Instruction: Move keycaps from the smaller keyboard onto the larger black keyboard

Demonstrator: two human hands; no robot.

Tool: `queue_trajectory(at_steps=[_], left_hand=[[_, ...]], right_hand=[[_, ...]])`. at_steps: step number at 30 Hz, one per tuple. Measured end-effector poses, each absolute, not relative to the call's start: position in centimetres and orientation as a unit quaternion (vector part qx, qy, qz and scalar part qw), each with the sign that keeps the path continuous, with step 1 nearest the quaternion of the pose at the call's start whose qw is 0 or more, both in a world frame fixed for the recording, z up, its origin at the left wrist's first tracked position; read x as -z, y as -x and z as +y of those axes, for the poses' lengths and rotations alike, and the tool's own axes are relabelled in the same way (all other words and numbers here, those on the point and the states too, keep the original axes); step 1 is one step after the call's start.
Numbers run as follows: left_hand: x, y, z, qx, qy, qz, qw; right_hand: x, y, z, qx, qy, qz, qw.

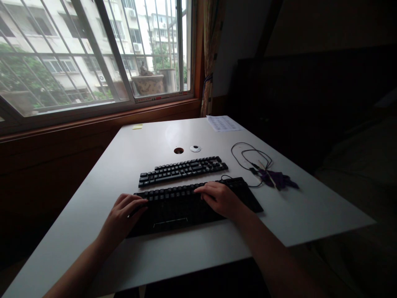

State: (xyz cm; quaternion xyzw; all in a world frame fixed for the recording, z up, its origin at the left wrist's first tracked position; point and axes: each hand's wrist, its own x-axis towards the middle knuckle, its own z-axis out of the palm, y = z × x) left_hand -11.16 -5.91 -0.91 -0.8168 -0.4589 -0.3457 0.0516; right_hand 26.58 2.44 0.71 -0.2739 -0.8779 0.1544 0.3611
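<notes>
A black keyboard (pixel 178 213) lies near the front of the table, with keycaps along its upper rows and a darker, bare-looking area below them. My left hand (pixel 125 211) rests on its left end, fingers curled over the edge and thumb lower down. At the upper key rows, right of the middle, my right hand (pixel 218 198) has its fingers closed together with the tips on the keys. Whatever the right fingertips may pinch is hidden. Just behind the keyboard, black keycaps (pixel 182 171) stand in rows, laid out like a second keyboard, with some gaps on the right.
Right of the keyboard, a black cable (pixel 248 145) loops beside a purple cloth-like item (pixel 279 180) with a thin stick on it. Farther back on the white table (pixel 102 186) are a round hole (pixel 179 151), its white cover (pixel 195 148), printed sheets (pixel 223 123) and yellow notes (pixel 137 126).
</notes>
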Motion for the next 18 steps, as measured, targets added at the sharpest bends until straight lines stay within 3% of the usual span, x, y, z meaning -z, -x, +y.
queue_trajectory(at_steps=[18], left_hand=[[0.45, 10.95, -5.94, 0.37, 0.811, -0.452, 0.039]], right_hand=[[-0.88, -26.66, 2.32, -0.158, 0.277, -0.88, 0.353]])
